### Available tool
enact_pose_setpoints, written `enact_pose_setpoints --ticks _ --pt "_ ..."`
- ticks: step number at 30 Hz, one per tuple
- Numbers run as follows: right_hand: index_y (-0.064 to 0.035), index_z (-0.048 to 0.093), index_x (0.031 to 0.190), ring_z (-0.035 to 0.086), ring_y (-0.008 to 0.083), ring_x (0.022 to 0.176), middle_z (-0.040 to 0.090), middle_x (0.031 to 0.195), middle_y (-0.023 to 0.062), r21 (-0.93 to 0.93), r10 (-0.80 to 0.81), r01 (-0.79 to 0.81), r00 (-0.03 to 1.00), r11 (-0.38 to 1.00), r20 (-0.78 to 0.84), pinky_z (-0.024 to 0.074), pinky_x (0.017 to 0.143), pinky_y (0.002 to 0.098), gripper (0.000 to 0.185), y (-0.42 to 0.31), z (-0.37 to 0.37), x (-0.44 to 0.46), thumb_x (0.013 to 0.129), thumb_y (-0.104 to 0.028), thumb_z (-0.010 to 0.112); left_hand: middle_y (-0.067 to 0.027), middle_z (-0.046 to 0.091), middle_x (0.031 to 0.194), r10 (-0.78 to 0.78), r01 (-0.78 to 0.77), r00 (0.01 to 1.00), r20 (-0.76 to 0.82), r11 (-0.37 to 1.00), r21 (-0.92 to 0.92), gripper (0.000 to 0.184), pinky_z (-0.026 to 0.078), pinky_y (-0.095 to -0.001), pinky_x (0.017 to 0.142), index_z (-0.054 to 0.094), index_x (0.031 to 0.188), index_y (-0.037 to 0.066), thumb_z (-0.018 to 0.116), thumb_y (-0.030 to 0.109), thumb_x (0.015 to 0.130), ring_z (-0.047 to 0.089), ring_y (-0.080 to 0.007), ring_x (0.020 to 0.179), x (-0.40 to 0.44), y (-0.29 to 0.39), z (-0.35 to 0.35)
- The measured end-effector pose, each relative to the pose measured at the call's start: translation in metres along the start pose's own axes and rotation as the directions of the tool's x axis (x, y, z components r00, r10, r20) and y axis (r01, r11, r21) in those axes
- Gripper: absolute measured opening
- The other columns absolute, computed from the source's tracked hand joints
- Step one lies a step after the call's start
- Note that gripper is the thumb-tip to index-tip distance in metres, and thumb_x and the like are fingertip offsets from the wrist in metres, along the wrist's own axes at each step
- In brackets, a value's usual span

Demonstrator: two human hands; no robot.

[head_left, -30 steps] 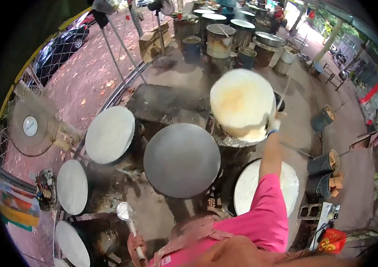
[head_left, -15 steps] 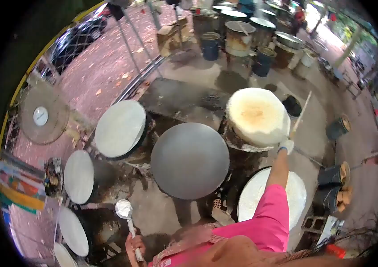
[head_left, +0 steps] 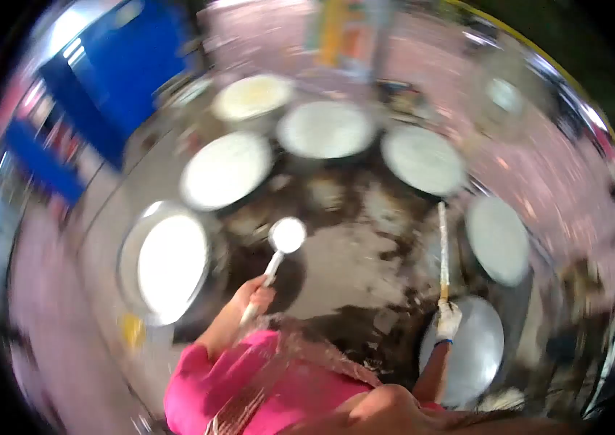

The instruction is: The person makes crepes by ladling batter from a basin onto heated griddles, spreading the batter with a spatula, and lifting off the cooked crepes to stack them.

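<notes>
My left hand (head_left: 253, 295) is closed around the handle of a ladle (head_left: 288, 235), whose round bowl looks white. A white glove covers my right hand (head_left: 449, 320), which grips a long flat wooden stick (head_left: 444, 250) pointing away from me and coated white along much of its length. Below and beside the gloved hand is a bare grey round pan (head_left: 481, 355). To the left of the ladle stands a wide metal basin (head_left: 127, 268) holding a bright white surface. Motion blur hides finer detail.
Several round pans with white tops arc around me, among them a left one (head_left: 226, 170), a middle one (head_left: 326, 129), and two on the right (head_left: 423, 161). A yellowish-topped pan (head_left: 253, 97) stands farther back. Blue panels (head_left: 133, 58) rise at upper left.
My view has swung left, bringing the basin and blue panels into sight. The right hand's stick, earlier stretched out past a browned-centre pan, now points forward. Both hands still hold their tools.
</notes>
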State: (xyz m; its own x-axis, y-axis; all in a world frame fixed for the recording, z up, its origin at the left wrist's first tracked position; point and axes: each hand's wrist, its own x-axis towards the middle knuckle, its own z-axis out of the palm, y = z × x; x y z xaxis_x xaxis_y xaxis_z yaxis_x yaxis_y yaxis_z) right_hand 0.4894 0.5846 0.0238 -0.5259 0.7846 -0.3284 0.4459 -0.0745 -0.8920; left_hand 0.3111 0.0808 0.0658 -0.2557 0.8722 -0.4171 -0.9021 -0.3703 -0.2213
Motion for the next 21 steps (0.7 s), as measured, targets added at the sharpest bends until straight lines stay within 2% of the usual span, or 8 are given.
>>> enact_pose_setpoints --ticks 2,5,6,7,10,14,17,21 --pt "0.0009 0.062 0.092 0.049 0.0103 0.057 0.057 0.067 0.001 -0.186 -0.242 0.3 0.929 0.936 0.282 0.0401 0.053 0.0248 0.024 -0.038 0.124 -0.004 0.078 -0.018 0.064 0.0016 0.034 0.054 0.161 -0.148 0.98 0.116 0.982 -0.115 0.035 0.026 -0.0185 0.03 0.049 0.09 0.0 0.047 0.034 0.091 0.033 -0.0066 0.038 -0.063 0.013 -0.039" --pt "0.0039 0.061 0.095 0.051 0.0126 0.061 0.06 0.071 0.0059 -0.14 -0.429 0.667 0.611 0.732 0.665 0.0429 0.058 0.0274 0.029 -0.075 0.305 -0.061 0.076 -0.019 0.065 -0.0017 0.039 0.062 0.621 -0.627 0.778 0.089 0.762 0.162 0.029 0.025 -0.018 0.028 0.044 0.11 0.014 0.051 0.033 0.089 0.033 -0.0064 0.04 -0.159 0.008 -0.074" --pt "0.003 0.061 0.097 0.058 0.0193 0.07 0.064 0.079 0.0139 -0.305 -0.285 0.75 0.544 0.587 0.789 0.0453 0.064 0.0327 0.031 -0.098 0.363 -0.088 0.075 -0.019 0.066 -0.0046 0.043 0.069 0.701 -0.709 0.7 0.137 0.657 0.256 0.041 0.027 -0.0184 0.028 0.035 0.122 0.021 0.054 0.026 0.087 0.036 -0.0086 0.043 -0.186 0.02 -0.099" --pt "0.0004 0.061 0.1 0.062 0.0258 0.079 0.065 0.087 0.0172 -0.158 -0.468 0.931 0.307 0.33 0.829 0.0468 0.069 0.0349 0.035 -0.088 0.413 -0.08 0.075 -0.023 0.066 -0.0054 0.044 0.071 0.772 -0.748 0.63 0.083 0.576 0.33 0.046 0.028 -0.0192 0.028 0.032 0.125 0.022 0.055 0.021 0.085 0.038 -0.0098 0.044 -0.21 0.026 -0.104" --pt "-0.0094 0.063 0.096 0.06 0.0336 0.084 0.063 0.089 0.0165 -0.147 -0.133 0.987 0.155 0.069 0.979 0.0466 0.07 0.0416 0.039 -0.173 0.533 -0.233 0.074 -0.043 0.06 -0.0061 0.049 0.066 0.84 -0.765 0.543 0.018 0.486 0.422 0.057 0.033 -0.0207 0.03 0.022 0.132 0.02 0.054 0.016 0.085 0.04 -0.012 0.039 -0.267 0.08 -0.191" --pt "-0.0055 0.065 0.073 0.063 0.0315 0.073 0.064 0.076 0.0148 0.101 0.074 0.927 -0.079 -0.362 0.994 0.0482 0.067 0.0423 0.024 -0.108 0.649 -0.307 0.073 -0.026 0.053 -0.0018 0.042 0.059 0.785 -0.729 0.402 -0.471 0.586 0.354 0.067 0.034 -0.0247 0.031 0.01 0.139 0.014 0.051 0.013 0.086 0.037 -0.0112 0.037 -0.289 0.153 -0.273" --pt "-0.007 0.065 0.078 0.063 0.0292 0.071 0.064 0.074 0.0135 0.165 0.133 0.942 -0.131 -0.291 0.982 0.0488 0.067 0.0408 0.024 -0.147 0.638 -0.348 0.072 -0.029 0.058 -0.0051 0.041 0.057 0.654 -0.47 0.364 -0.664 0.744 0.475 0.041 0.032 -0.0256 0.03 0.028 0.118 0.0 0.049 0.012 0.085 0.038 -0.0131 0.036 -0.288 0.189 -0.351" --pt "-0.0078 0.064 0.081 0.063 0.0312 0.076 0.064 0.079 0.0159 -0.121 0.2 0.966 0.168 -0.228 0.965 0.0487 0.068 0.0419 0.039 -0.094 0.619 -0.321 0.078 -0.046 0.055 -0.0083 0.043 0.057 0.693 -0.342 0.275 -0.667 0.719 0.605 0.031 0.029 -0.0251 0.027 0.032 0.104 -0.001 0.049 0.016 0.085 0.038 -0.0142 0.033 -0.276 0.184 -0.339"
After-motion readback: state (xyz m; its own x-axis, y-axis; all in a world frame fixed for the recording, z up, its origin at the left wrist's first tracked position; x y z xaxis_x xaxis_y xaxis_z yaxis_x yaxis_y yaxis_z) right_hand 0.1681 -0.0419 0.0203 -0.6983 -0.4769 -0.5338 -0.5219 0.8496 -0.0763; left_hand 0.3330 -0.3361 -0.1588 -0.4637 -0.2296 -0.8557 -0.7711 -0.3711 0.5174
